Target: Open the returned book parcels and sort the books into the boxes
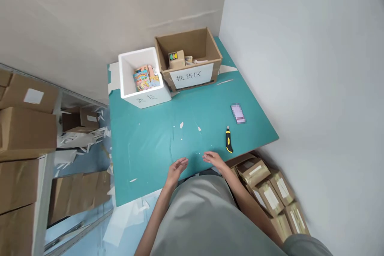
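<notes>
My left hand (177, 170) is over the front edge of the green tabletop (144, 140), fingers stretched out and holding nothing. Facing it across a short gap, my right hand (213, 159) also has its fingers extended and nothing in them. A black and yellow utility knife (228, 140) lies to the right of my right hand, untouched, its tip pointing away from me. Beyond the knife lies a phone-like flat object (238, 113), blurred into pixels.
At the back stand a white foam box (147, 100) with colourful packets (144, 80) and a cardboard box (214, 73) holding small cartons (177, 59). Shelves with brown boxes (28, 132) are at left. Taped parcels (267, 196) are stacked below right. Walls border the table.
</notes>
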Motion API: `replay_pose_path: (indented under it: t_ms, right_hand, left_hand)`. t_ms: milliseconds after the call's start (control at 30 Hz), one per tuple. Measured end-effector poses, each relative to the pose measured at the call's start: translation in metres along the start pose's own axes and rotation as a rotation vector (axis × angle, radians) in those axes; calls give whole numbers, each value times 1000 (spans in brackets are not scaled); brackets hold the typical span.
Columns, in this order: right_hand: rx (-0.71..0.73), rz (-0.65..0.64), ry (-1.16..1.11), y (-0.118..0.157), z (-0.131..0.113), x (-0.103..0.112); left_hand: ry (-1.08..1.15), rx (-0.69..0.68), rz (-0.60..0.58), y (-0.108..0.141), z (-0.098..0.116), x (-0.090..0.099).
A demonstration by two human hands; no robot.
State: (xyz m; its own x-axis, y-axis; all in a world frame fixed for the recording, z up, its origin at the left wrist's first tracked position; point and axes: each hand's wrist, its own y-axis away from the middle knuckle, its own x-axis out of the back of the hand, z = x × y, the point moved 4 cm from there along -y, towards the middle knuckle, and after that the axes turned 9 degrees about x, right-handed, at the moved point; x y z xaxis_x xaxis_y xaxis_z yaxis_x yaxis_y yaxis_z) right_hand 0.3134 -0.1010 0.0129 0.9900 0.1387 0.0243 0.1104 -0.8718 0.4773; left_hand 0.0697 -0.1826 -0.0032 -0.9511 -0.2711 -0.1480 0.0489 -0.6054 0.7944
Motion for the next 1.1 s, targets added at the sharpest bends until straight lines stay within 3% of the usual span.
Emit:
replay_pose_path:
  t_ms: [233, 333, 467, 600, 900, 1100]
  right_hand:
    - [-112, 155, -220, 22, 50, 52]
    - [-70, 275, -376, 32, 58, 75]
    - [-19, 403, -474, 73, 73, 88]
    - [-47, 501, -530, 129, 103, 79]
    - [-144, 763, -635, 262, 195, 20]
    - [-259, 940, -680, 364, 240, -8]
  left_hand:
    - [8, -33, 109, 16, 19, -4]
    - [-74, -37, 68, 19, 21, -20]
    - [-211, -38, -60, 27, 15, -48]
    - [-338, -28, -199, 37, 3, -57]
    - [-531, 98, -384, 36, -64, -35]
    - [-614, 101, -506, 50, -97, -58]
